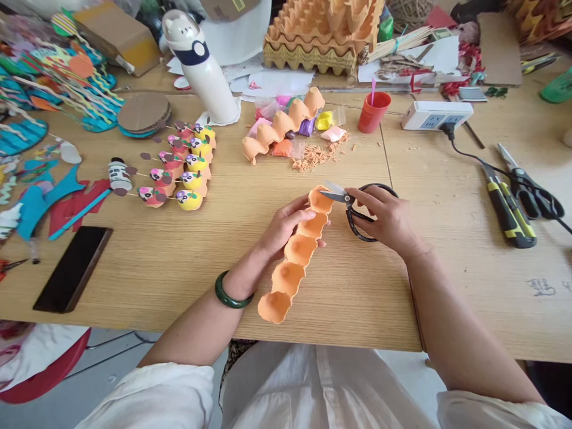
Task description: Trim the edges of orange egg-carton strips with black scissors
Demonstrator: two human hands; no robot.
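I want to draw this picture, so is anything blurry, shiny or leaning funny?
Head view: the egg-carton strip in the left hand looks fairly sharp; head view: a pale streak lies by the scissors in the right hand, glare or blur, I can't tell; head view: the white animal-topped bottle leans left, probably wide-lens stretch.

We lose some fingertips of the left hand (279, 231) behind the orange carton strip (300, 249). The right edge cuts off a green container (558, 87), and we cannot read the small scrawl (540, 288).

Two hands (280, 229) (388, 217), one bangle (221, 293), one phone (72, 268)
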